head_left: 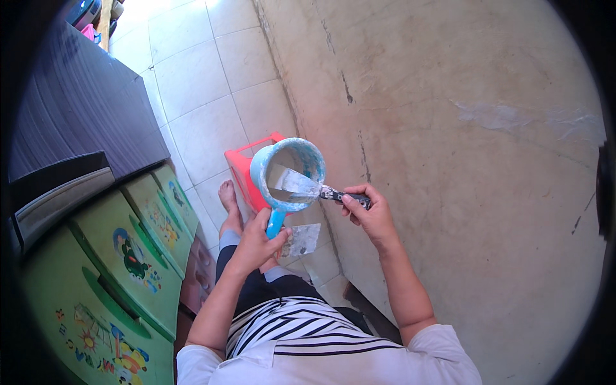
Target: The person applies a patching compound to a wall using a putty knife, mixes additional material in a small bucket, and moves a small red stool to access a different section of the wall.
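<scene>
My left hand (255,245) is closed round the handle of a light blue plastic dipper (258,168), its rim smeared with white. A thin, stained flat scraper plate (303,240) sticks out beside the same hand, apparently held along with the handle. In my right hand (373,217) is a putty knife (299,184), gripped by its dark, spattered handle. Its whitish blade reaches over the rim into the dipper. Pale paste coats the dipper's inside; how much lies at the bottom is hard to tell.
A red plastic stool (240,168) stands on the tiled floor (192,70) behind the dipper. To the right rises a beige wall (462,212) with dark cracks and a whitish patch (497,116). Green drawers (122,256) and a dark cabinet (83,109) line the left.
</scene>
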### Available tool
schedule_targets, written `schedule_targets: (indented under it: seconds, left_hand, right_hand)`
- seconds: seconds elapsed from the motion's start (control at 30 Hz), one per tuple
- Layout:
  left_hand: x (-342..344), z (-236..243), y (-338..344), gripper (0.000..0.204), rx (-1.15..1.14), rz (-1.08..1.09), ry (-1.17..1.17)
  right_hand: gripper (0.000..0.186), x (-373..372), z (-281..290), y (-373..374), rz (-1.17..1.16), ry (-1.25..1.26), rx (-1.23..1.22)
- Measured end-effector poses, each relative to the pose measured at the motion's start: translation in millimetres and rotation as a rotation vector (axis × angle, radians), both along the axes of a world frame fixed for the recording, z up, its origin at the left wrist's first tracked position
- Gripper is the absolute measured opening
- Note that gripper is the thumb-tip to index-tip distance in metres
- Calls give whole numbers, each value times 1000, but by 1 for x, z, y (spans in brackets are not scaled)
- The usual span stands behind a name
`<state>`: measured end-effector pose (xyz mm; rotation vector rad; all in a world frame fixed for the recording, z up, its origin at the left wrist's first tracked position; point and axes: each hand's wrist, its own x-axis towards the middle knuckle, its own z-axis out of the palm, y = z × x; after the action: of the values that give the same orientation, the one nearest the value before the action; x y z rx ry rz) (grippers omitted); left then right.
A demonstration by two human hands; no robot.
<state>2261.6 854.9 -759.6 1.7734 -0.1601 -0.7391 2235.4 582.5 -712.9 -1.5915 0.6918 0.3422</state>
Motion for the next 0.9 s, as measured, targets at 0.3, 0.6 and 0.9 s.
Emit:
schedule_targets:
  seconds: [0.3, 0.6, 0.9]
  left_hand:
    - [10, 7, 1, 38, -28, -3, -29]
    - [13, -18, 7, 35, -117, -10, -80]
    - [18, -16, 9, 27, -195, 14, 127]
  right_hand:
    - [23, -34, -8, -10, -159, -24, 365]
    - [33, -56, -10, -1, -185, -69, 505]
    - [32, -71, -31, 11, -184, -142, 529]
